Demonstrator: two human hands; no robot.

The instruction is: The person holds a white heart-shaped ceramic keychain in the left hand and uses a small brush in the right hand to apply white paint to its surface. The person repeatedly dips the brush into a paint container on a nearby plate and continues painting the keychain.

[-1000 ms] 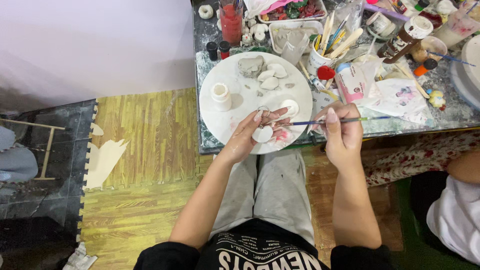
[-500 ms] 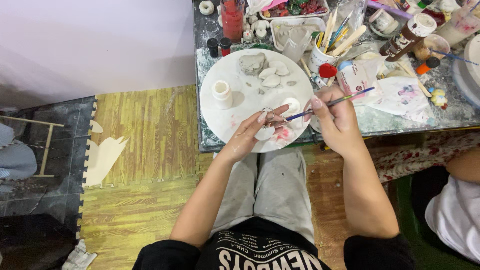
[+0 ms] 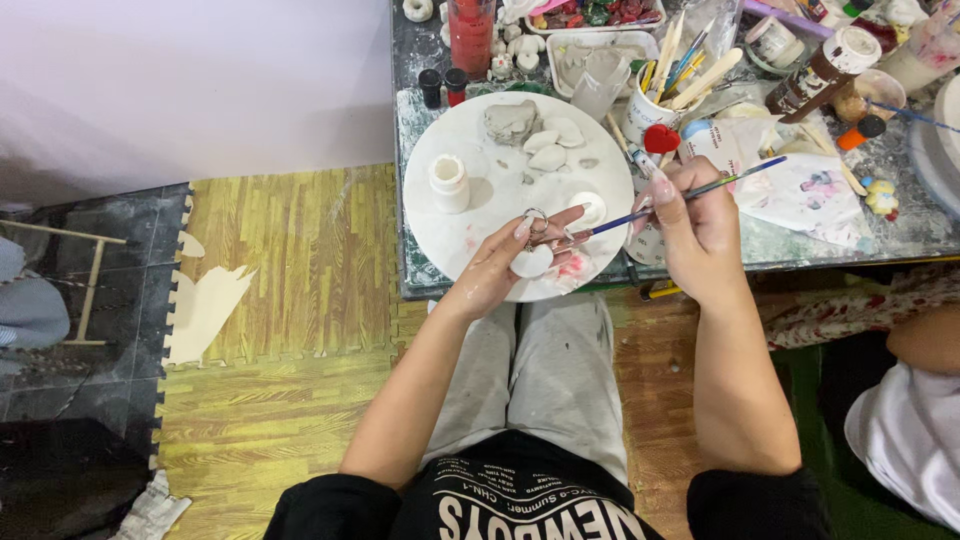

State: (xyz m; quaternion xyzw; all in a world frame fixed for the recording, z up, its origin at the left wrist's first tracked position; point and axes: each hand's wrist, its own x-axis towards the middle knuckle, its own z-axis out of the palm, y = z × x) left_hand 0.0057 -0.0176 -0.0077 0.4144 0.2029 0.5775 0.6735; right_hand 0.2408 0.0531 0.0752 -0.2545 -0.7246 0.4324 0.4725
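Near the middle of the frame, the left hand (image 3: 500, 265) pinches a small white clay piece (image 3: 532, 261) over the round white board (image 3: 470, 215) on the counter (image 3: 800, 240). The right hand (image 3: 695, 225) clenches a thin paintbrush (image 3: 665, 203). Its long axis slants down-left, tip almost touching the piece just right of the left grip.

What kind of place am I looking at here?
Probably a craft or pottery-painting studio. A cup of brushes and paint bottles crowd the spattered table, clay pieces lie on a round white board, and the right hand holds a brush.
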